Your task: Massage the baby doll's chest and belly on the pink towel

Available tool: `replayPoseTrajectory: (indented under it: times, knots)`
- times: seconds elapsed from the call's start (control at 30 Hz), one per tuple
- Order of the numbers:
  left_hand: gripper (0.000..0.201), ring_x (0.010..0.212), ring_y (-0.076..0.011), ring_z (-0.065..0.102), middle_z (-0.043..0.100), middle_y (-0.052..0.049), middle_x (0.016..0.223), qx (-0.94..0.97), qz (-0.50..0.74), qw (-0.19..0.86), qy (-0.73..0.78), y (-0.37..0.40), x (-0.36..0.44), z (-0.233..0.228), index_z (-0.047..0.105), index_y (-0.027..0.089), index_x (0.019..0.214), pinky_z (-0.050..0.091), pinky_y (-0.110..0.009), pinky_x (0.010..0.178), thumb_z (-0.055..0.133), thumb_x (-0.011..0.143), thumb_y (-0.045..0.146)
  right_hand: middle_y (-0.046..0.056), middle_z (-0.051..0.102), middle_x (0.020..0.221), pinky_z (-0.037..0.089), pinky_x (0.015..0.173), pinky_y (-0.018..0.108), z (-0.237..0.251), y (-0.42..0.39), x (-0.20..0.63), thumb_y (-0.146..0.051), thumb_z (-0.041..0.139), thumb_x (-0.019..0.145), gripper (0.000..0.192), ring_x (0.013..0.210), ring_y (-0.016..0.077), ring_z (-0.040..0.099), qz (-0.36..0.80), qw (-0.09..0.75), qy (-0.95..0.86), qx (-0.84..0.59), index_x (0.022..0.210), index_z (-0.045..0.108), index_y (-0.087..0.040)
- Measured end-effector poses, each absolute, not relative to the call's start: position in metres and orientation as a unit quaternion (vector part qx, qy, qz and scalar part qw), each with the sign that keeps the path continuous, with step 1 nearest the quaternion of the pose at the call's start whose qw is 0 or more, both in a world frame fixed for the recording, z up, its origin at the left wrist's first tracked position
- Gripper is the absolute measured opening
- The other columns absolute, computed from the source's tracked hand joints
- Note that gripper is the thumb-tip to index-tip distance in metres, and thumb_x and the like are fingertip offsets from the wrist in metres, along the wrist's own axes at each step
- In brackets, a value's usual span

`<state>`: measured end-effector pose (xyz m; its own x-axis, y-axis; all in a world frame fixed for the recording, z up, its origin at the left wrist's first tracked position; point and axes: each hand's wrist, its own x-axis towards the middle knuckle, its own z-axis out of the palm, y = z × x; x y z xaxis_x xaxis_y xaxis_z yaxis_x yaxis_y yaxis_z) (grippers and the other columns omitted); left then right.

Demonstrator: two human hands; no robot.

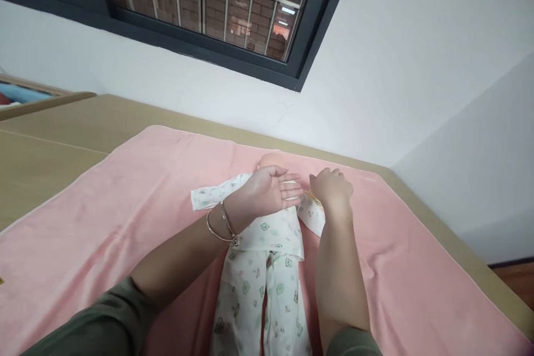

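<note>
Pink blanket [125, 222] on wood table [50, 144] (window [208, 5] above)

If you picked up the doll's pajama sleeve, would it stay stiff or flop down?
Probably flop: the sleeve lies flat and wrinkled on the pink blanket. It looks thin, so likely light. The left hand rests on the doll, whose cloth seems soft, not slippery.
</note>
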<state>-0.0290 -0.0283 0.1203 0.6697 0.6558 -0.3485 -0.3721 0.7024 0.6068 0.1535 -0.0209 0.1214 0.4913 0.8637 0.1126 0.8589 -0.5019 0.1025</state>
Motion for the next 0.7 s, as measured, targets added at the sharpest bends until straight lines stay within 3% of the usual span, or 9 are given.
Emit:
replayPoseTrajectory:
  times: [0.13, 0.27, 0.37, 0.43, 0.57, 0.7]
  knots:
    - [0.045, 0.144, -0.0282, 0.051, 0.062, -0.021, 0.137, 0.257, 0.321, 0.86, 0.302, -0.028, -0.035, 0.126, 0.059, 0.013, 0.129, 0.047, -0.044, 0.116, 0.045, 0.091, 0.033, 0.033, 0.032, 0.163, 0.029, 0.115, 0.07, 0.118, -0.023, 0.143, -0.045, 0.045, 0.103, 0.057, 0.153, 0.0489, 0.026, 0.054, 0.01, 0.508, 0.859, 0.143, 0.059, -0.007]
    - [0.049, 0.144, -0.0283, 0.051, 0.059, -0.017, 0.142, 0.268, 0.354, 0.84, 0.311, -0.033, -0.034, 0.132, 0.055, 0.016, 0.136, 0.047, -0.044, 0.117, 0.04, 0.095, 0.04, 0.028, 0.029, 0.166, 0.012, 0.12, 0.074, 0.122, -0.041, 0.118, -0.046, 0.032, 0.107, 0.061, 0.159, 0.0434, 0.013, 0.058, -0.158, 0.599, 0.783, 0.154, 0.045, -0.009]
    - [0.055, 0.138, -0.0311, 0.056, 0.064, -0.016, 0.136, 0.31, 0.365, 0.844, 0.241, -0.043, -0.031, 0.139, 0.055, 0.016, 0.138, 0.048, -0.051, 0.115, 0.026, 0.101, 0.045, 0.019, 0.03, 0.168, 0.013, 0.126, 0.065, 0.123, -0.061, 0.092, -0.05, 0.022, 0.108, 0.064, 0.16, 0.0328, 0.014, -0.041, -0.256, 0.709, 0.656, 0.161, 0.035, -0.016]
    - [0.059, 0.14, -0.032, 0.054, 0.066, -0.014, 0.135, 0.344, 0.419, 0.815, 0.203, -0.053, -0.033, 0.143, 0.054, 0.017, 0.14, 0.047, -0.053, 0.117, 0.019, 0.104, 0.046, 0.013, 0.02, 0.172, 0.012, 0.129, 0.061, 0.122, -0.077, 0.073, -0.053, 0.022, 0.108, 0.068, 0.162, 0.0302, 0.005, -0.071, -0.294, 0.747, 0.592, 0.166, 0.019, -0.018]
    - [0.058, 0.155, -0.0302, 0.034, 0.057, -0.005, 0.15, 0.465, 0.54, 0.673, 0.199, -0.075, -0.047, 0.141, 0.047, 0.024, 0.149, 0.038, -0.052, 0.125, 0.015, 0.107, 0.049, 0.0, 0.005, 0.176, 0.012, 0.132, 0.056, 0.121, -0.117, 0.044, -0.051, 0.024, 0.106, 0.078, 0.161, 0.0258, -0.009, -0.059, -0.344, 0.798, 0.492, 0.162, -0.025, -0.028]
    - [0.064, 0.162, -0.031, 0.014, 0.041, 0.0, 0.164, 0.589, 0.595, 0.519, 0.175, -0.095, -0.054, 0.131, 0.027, 0.03, 0.162, 0.025, -0.053, 0.131, 0.025, 0.105, 0.06, -0.008, -0.012, 0.174, 0.009, 0.133, 0.06, 0.123, -0.148, 0.04, -0.055, 0.027, 0.104, 0.085, 0.159, 0.0282, -0.015, -0.1, -0.363, 0.844, 0.382, 0.155, -0.037, -0.034]
